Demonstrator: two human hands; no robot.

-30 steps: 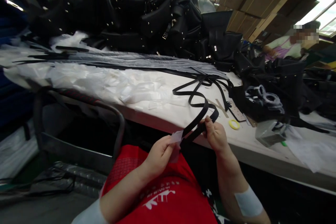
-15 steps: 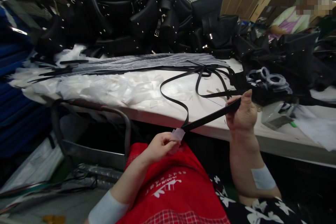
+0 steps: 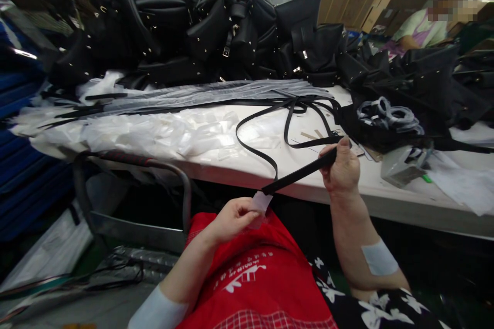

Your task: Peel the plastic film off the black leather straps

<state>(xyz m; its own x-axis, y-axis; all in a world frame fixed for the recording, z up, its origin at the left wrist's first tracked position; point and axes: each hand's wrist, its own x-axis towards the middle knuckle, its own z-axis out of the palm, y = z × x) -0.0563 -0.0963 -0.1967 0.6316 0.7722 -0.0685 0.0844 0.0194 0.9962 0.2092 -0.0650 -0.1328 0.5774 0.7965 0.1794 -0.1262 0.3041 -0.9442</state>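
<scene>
A black strap (image 3: 297, 176) stretches on a slant in front of the table edge. Its upper end is gripped by my right hand (image 3: 341, 167), thumb pressed on top. My left hand (image 3: 235, 218) pinches a small translucent white plastic sleeve (image 3: 261, 201), which meets the strap's lower end; how far the strap sits inside it I cannot tell. From that lower end a thin black strap (image 3: 257, 151) loops back over the table to a tangle of straps. Left of it lies a heap of white plastic sleeves (image 3: 154, 136).
Behind the white table (image 3: 231, 172) rises a pile of black leather bags (image 3: 247, 20). Wrapped straps (image 3: 216, 91) lie lengthwise. At right are coiled rings (image 3: 389, 115) and a clear box (image 3: 403, 167). A metal cart handle (image 3: 181, 175) stands at left. Another person (image 3: 420, 31) is at back right.
My right hand has moved slightly left and down with the strap, closer to my left hand. The left hand stays nearly in place, still pinching the plastic sleeve.
</scene>
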